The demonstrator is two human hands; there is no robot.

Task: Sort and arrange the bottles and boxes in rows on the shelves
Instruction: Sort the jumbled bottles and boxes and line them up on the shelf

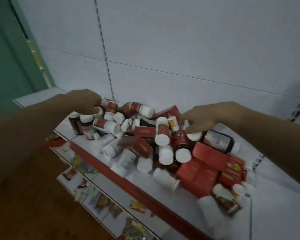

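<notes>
A white shelf (277,172) with a red front strip (128,185) carries a loose heap of bottles and boxes that runs from its back edge to its front edge. The left hand (87,103) reaches over the back left of the heap, its fingers curled down round a small dark bottle (100,110) near the back edge. The right hand (208,118) is over the middle of the heap, fingers bent down with the tips on the white cap (196,135) of a lying bottle; whether it grips that cap I cannot tell. At the left front corner two dark bottles (80,124) with white caps stand upright side by side. Most others lie tipped over, among them a red-labelled bottle (181,144) in the middle and white bottles (123,161) along the front edge. Red boxes (197,177) are stacked towards the right front. Below, lower shelves (93,198) hold coloured packets, blurred.
</notes>
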